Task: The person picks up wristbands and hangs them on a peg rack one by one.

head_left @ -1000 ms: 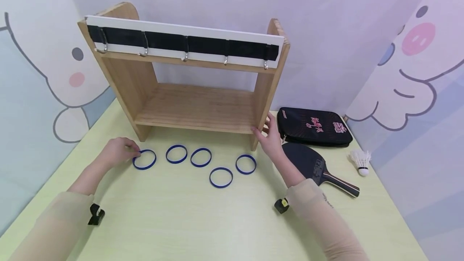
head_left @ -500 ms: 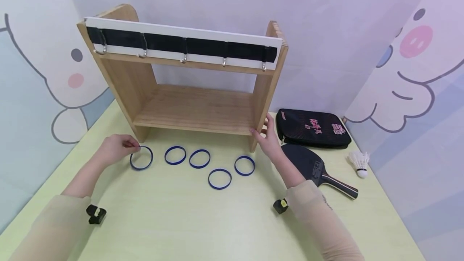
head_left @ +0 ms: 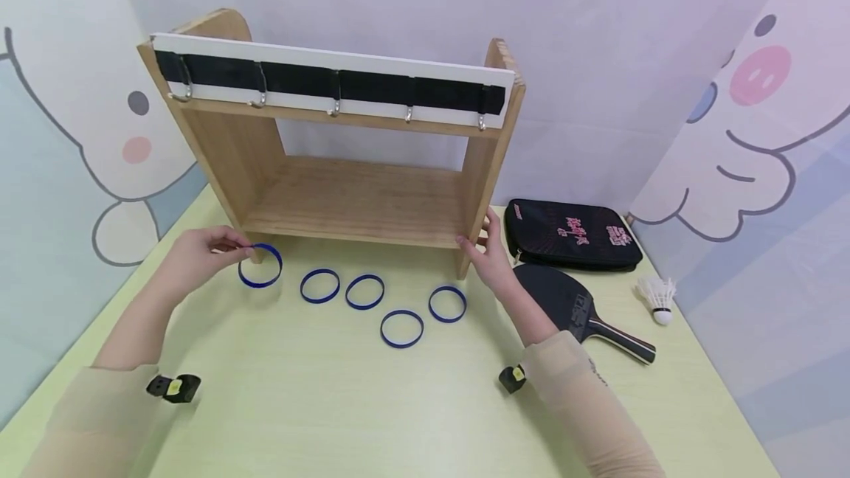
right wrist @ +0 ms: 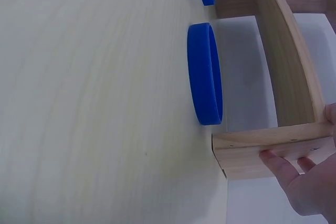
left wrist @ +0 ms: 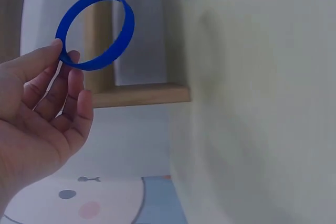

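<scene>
My left hand (head_left: 199,257) pinches a thin blue ring (head_left: 260,285) between thumb and fingertips, in front of the wooden shelf's left leg. In the left wrist view, the ring (left wrist: 126,30) is raised clear of the table, its opening partly facing the camera. Several more blue rings lie flat on the table, among them one ring (head_left: 448,321) close to the shelf's right leg. With thumb at the front edge and fingers on the outer side, my right hand (head_left: 493,257) holds the right panel of the wooden shelf (head_left: 365,198). The right wrist view shows those fingers (right wrist: 281,167) against the wood.
A white strip with a black band (head_left: 299,80) runs across the shelf's top front, bearing several metal hooks (head_left: 335,107). Right of the shelf lie a black zip case (head_left: 574,234), a table tennis bat (head_left: 558,297) and a shuttlecock (head_left: 659,299). Printed walls stand close behind and beside.
My left hand has lifted the leftmost blue ring off the table and raised it toward the shelf's left leg. The right hand keeps its hold on the shelf.
</scene>
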`<move>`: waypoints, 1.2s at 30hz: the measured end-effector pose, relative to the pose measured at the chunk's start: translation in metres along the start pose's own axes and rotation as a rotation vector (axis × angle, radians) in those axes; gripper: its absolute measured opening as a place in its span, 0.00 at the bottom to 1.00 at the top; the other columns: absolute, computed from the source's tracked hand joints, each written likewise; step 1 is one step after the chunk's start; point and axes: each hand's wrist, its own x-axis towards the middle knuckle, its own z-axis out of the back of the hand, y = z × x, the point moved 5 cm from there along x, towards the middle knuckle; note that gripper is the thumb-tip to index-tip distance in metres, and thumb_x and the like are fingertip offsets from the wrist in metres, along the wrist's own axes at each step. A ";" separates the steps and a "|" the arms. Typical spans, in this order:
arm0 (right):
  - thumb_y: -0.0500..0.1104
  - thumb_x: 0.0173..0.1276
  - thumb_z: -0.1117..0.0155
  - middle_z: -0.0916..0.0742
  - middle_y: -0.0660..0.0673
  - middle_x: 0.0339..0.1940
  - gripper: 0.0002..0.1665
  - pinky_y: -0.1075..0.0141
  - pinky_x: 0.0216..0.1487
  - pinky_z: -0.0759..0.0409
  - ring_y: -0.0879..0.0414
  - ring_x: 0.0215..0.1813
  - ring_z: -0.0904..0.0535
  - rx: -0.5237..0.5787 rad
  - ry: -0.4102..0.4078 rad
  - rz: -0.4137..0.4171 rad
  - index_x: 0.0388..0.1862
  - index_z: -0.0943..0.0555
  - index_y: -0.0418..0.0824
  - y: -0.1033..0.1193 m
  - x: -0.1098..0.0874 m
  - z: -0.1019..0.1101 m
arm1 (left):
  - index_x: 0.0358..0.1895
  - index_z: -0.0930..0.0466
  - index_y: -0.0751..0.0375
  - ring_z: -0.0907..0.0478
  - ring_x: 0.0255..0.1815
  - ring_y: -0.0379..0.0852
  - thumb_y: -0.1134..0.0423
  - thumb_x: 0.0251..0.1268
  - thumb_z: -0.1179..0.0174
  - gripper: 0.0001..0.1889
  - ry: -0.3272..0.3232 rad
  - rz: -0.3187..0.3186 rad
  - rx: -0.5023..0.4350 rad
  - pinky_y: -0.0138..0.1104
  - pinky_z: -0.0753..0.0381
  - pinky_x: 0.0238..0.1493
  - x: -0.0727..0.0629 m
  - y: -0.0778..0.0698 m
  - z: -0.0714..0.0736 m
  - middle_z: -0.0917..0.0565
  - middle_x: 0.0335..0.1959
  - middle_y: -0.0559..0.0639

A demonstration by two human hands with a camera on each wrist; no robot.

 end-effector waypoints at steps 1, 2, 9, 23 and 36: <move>0.36 0.69 0.43 0.38 0.28 0.66 0.43 0.43 0.56 0.26 0.32 0.56 0.30 0.000 0.001 -0.001 0.74 0.56 0.46 0.000 0.000 0.000 | 0.40 0.18 0.60 0.25 0.31 0.31 0.57 0.62 0.37 0.10 -0.019 -0.002 -0.005 0.28 0.26 0.29 -0.001 -0.005 0.004 0.15 0.33 0.50; 0.36 0.69 0.43 0.38 0.28 0.66 0.43 0.43 0.56 0.26 0.32 0.56 0.30 0.000 0.002 -0.001 0.74 0.56 0.46 0.000 0.000 0.000 | 0.41 0.18 0.60 0.25 0.31 0.30 0.56 0.63 0.38 0.11 -0.032 0.001 -0.013 0.27 0.26 0.29 -0.001 -0.009 0.008 0.15 0.33 0.47; 0.37 0.69 0.44 0.39 0.28 0.65 0.43 0.42 0.56 0.27 0.32 0.58 0.31 0.002 0.017 -0.008 0.74 0.57 0.47 0.001 0.001 0.000 | 0.44 0.19 0.58 0.24 0.33 0.35 0.50 0.63 0.40 0.16 -0.099 0.043 -0.049 0.25 0.27 0.31 -0.001 -0.037 0.032 0.18 0.32 0.37; 0.36 0.70 0.44 0.39 0.27 0.64 0.43 0.42 0.56 0.27 0.32 0.57 0.31 -0.009 0.027 0.022 0.74 0.58 0.45 0.001 0.001 -0.001 | 0.44 0.17 0.57 0.26 0.39 0.26 0.58 0.62 0.38 0.11 -0.336 0.002 -0.220 0.17 0.31 0.36 0.002 -0.081 0.084 0.22 0.35 0.25; 0.35 0.69 0.44 0.38 0.26 0.63 0.42 0.42 0.56 0.26 0.31 0.57 0.30 -0.019 0.014 0.015 0.73 0.57 0.43 0.002 0.000 -0.001 | 0.40 0.18 0.71 0.22 0.32 0.41 0.66 0.47 0.28 0.17 -0.685 -0.104 -0.892 0.20 0.22 0.37 0.017 -0.108 0.136 0.16 0.32 0.50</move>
